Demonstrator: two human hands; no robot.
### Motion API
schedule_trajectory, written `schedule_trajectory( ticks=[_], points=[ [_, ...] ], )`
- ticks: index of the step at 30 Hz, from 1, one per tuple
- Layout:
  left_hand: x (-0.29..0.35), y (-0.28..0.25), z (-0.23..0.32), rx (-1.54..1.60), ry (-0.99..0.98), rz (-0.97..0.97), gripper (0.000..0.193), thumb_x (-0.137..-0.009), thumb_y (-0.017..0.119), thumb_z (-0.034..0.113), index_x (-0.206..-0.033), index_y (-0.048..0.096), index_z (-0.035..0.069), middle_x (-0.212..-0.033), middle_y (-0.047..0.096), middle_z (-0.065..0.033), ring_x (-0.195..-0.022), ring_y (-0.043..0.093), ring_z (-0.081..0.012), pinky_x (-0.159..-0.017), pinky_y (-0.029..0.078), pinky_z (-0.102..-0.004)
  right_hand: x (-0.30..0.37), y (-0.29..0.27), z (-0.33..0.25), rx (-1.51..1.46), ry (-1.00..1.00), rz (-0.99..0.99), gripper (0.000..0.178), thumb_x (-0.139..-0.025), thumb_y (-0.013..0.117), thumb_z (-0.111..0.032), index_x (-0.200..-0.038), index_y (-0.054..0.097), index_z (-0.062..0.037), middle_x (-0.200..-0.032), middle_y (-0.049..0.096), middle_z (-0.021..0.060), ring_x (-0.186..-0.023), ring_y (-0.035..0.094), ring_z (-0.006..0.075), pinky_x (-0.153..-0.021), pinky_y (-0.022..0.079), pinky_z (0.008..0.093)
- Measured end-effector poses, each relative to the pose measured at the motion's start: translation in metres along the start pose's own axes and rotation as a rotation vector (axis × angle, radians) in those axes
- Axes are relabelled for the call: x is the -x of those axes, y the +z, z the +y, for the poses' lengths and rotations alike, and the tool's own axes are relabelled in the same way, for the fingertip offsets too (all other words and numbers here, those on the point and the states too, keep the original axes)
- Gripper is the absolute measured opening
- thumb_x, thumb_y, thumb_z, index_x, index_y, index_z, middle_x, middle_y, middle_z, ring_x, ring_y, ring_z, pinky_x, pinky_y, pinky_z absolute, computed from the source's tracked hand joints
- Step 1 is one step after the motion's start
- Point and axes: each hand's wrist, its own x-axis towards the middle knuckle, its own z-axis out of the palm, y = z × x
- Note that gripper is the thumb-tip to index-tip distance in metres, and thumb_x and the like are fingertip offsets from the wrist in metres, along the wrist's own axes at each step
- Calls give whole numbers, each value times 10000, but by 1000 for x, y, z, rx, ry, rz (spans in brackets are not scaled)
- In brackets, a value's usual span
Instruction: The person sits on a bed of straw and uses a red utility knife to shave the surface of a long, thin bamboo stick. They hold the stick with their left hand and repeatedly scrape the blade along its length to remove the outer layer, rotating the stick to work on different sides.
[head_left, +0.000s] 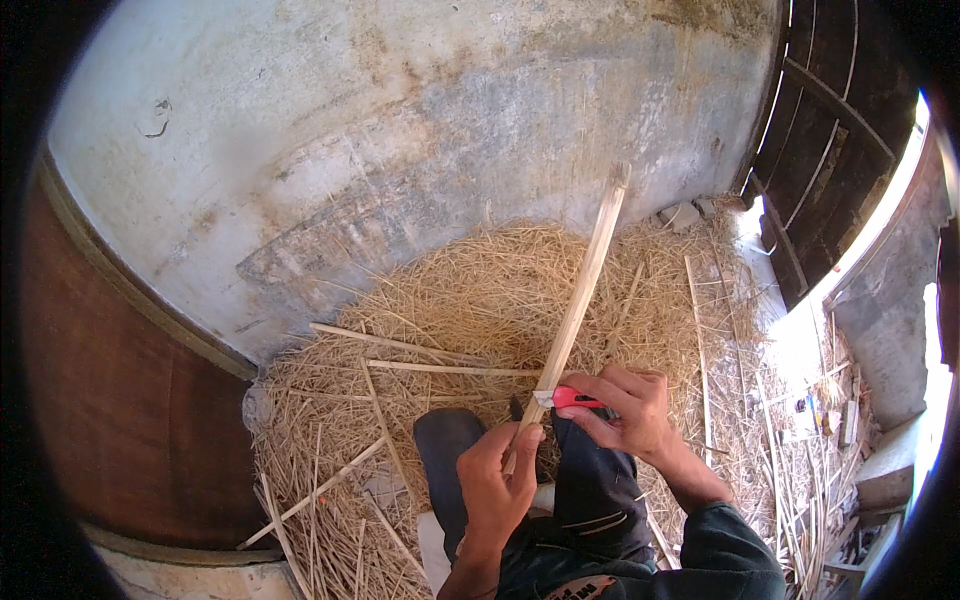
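Note:
My left hand (498, 482) is closed around the lower end of a long, pale strip of split wood or bamboo (585, 285). The strip slants up and away to the right, its far tip in front of the wall. In my right hand (632, 412) is a red utility knife (575, 398), gripped between thumb and fingers. Its blade meets the strip just above my left hand. Both hands are over my knees, in dark trousers (598, 490).
Straw and shavings (480, 290) cover the floor, with several pale strips (440, 368) lying on them. A stained wall (400, 140) rises ahead. At left is a brown panel (140, 390); at right, a dark plank door (820, 150) beside bright light.

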Motion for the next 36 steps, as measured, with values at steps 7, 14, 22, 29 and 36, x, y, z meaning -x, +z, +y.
schedule_trajectory(
  ticks=[7, 14, 22, 29, 36],
  points=[
    [-5, -3, 16, 20, -101, -39, 250, -1046, 712, 232, -1053, 751, -14, -692, 654, -123, -567, 590, -161, -538, 461, -323, 3, 6, -1, -40, -10, -9, 347, -793, 901, -279, -1101, 803, -153, -751, 668, -6, -597, 671, 184, -530, 537, 334],
    [-7, 1, 17, 66, -98, -6, 255, -1057, 698, 224, -1102, 746, -23, -702, 633, -56, -608, 513, -81, -542, 404, -285, 6, 11, -3, -9, -38, 8, 362, -786, 900, -297, -1108, 804, -162, -722, 627, -22, -576, 648, 172, -522, 530, 327],
    [-10, 3, 18, -51, 41, 83, 181, -1042, 706, 160, -1032, 740, -17, -763, 686, -170, -607, 637, -211, -577, 484, -346, 6, 16, -6, 38, -31, 63, 360, -774, 903, -320, -1095, 809, -189, -710, 607, -30, -559, 630, 168, -509, 515, 327],
    [-9, 2, 22, -54, -26, 55, 224, -1055, 691, 195, -1009, 745, -17, -717, 662, -130, -586, 587, -163, -545, 453, -328, 2, 13, -2, 70, -40, 70, 352, -780, 898, -353, -1079, 814, -189, -702, 610, -37, -551, 625, 169, -493, 493, 327],
    [-5, 0, 24, -88, -46, 36, 267, -1059, 685, 229, -991, 752, -21, -697, 658, -96, -591, 587, -124, -544, 448, -313, -1, 8, -1, 88, -11, 85, 341, -775, 907, -341, -1066, 824, -184, -692, 621, -6, -538, 620, 189, -496, 493, 339]
  ],
)
